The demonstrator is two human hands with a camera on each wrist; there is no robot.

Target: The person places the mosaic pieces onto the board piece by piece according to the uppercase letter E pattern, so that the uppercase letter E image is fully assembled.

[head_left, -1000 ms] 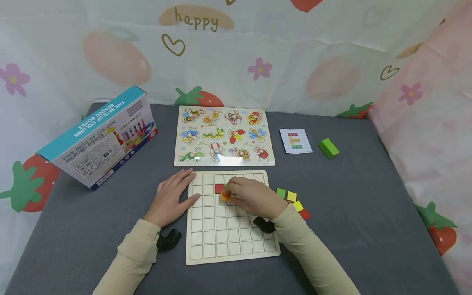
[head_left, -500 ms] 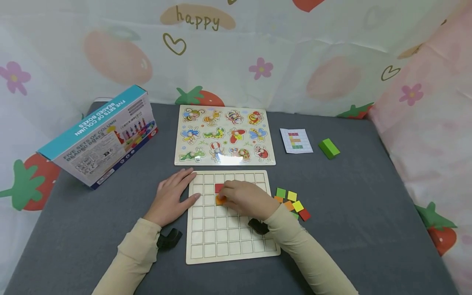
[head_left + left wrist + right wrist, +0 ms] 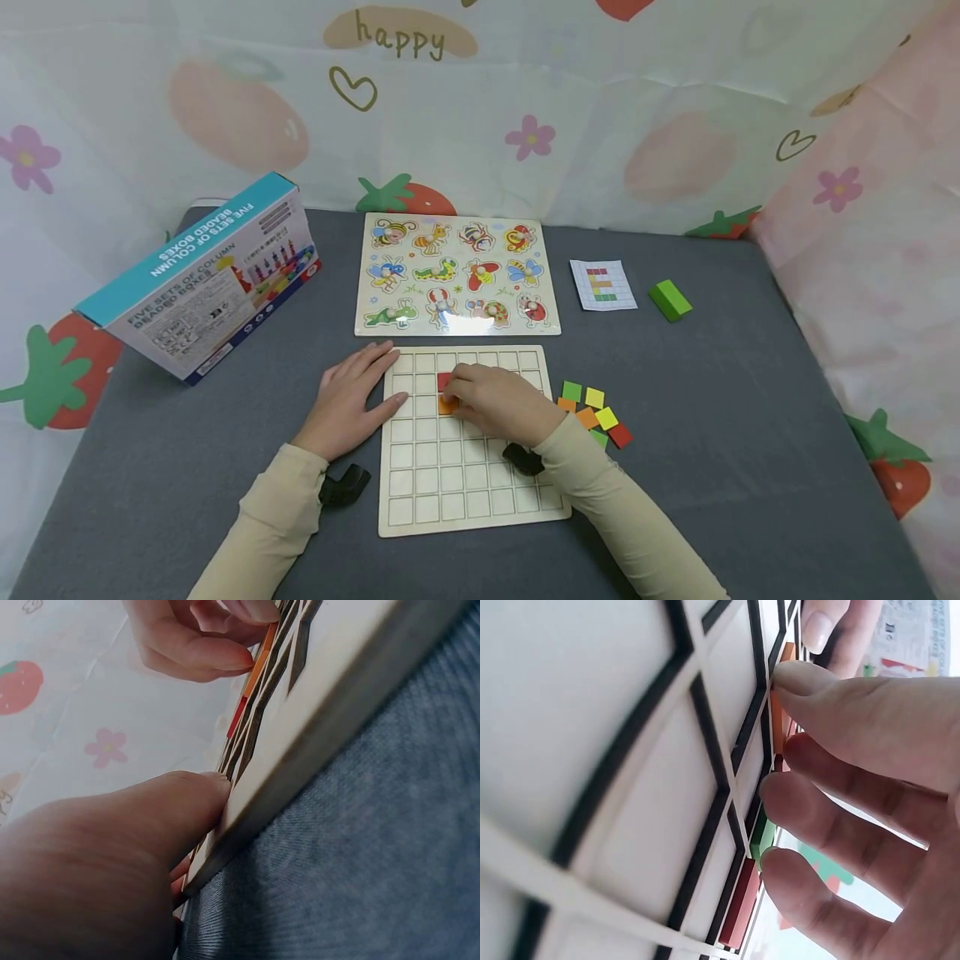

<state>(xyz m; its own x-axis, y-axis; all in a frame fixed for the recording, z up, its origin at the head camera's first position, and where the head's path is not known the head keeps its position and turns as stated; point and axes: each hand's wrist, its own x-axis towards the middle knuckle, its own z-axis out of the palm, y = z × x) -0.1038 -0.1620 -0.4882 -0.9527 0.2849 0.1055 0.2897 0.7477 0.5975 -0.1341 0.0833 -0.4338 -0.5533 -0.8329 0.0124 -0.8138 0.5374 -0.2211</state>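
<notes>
A wooden grid board (image 3: 438,506) lies flat on the table. My left hand (image 3: 348,402) rests along its left edge, thumb and fingertips on the rim. Over the upper middle of the grid, my right hand (image 3: 506,404) has thumb and index finger at an orange square tile (image 3: 447,406), which sits in a cell just below a red tile (image 3: 444,381). The right wrist view shows the thumb against the orange tile (image 3: 778,724), with a green tile (image 3: 763,834) and another red tile (image 3: 740,904) farther along the grid. My right hand hides that part of the row in the head view.
Several loose tiles (image 3: 606,418), green, yellow, orange and red, lie right of the board. Behind it is an insect picture board (image 3: 457,292). A pattern card (image 3: 603,286) and a green block (image 3: 670,301) lie at back right; a box (image 3: 217,292) stands at left.
My right hand has moved left and slightly toward me with the orange tile, which now sits below the red one. More loose tiles show beside my sleeve. My left hand stays put.
</notes>
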